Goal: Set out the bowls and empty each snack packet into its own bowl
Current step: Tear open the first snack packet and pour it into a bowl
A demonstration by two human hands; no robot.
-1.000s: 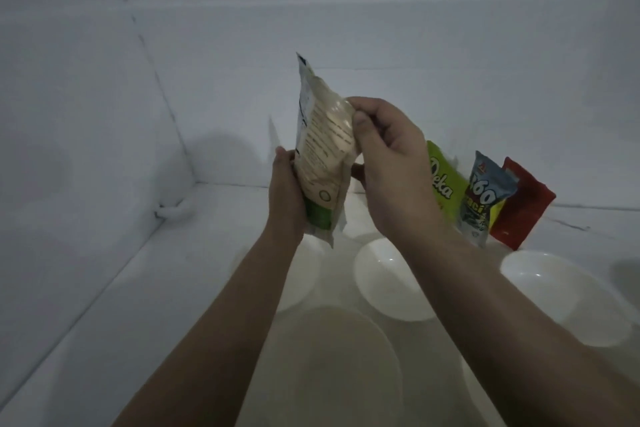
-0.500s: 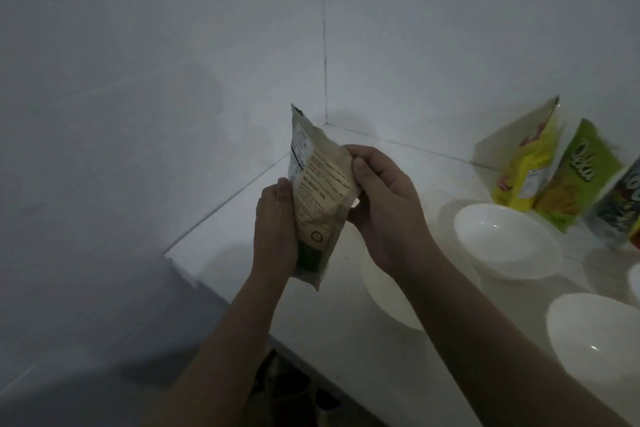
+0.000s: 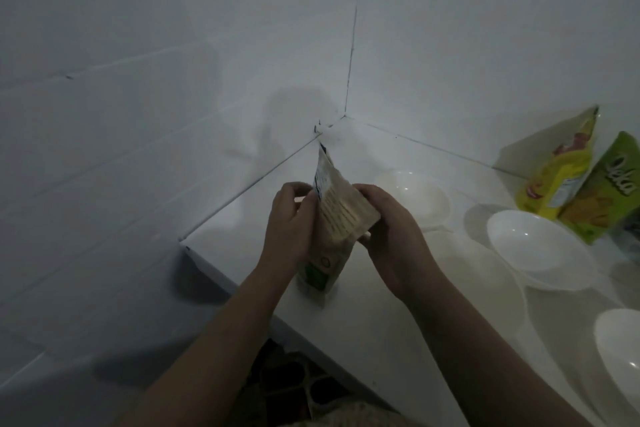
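Observation:
I hold a beige snack packet (image 3: 335, 215) with a green bottom upright over the white counter (image 3: 242, 239). My left hand (image 3: 289, 218) grips its left edge near the top and my right hand (image 3: 391, 232) grips its right side. Whether its top is torn open I cannot tell. Empty white bowls stand to the right: one behind my right hand (image 3: 415, 196), one further right (image 3: 538, 248), a large one partly under my right forearm (image 3: 485, 291), and one at the right edge (image 3: 620, 350). A yellow packet (image 3: 557, 177) and a green packet (image 3: 606, 194) lean on the back wall.
White tiled walls meet in a corner (image 3: 346, 114) behind the counter. The counter's left front edge (image 3: 221, 277) drops to a dark patterned floor (image 3: 291, 388). A dark packet (image 3: 628, 236) shows partly at the far right.
The view has swung left, so the bowls and leaning packets now sit further right. Both hands have lowered the beige packet closer to the counter, still holding it.

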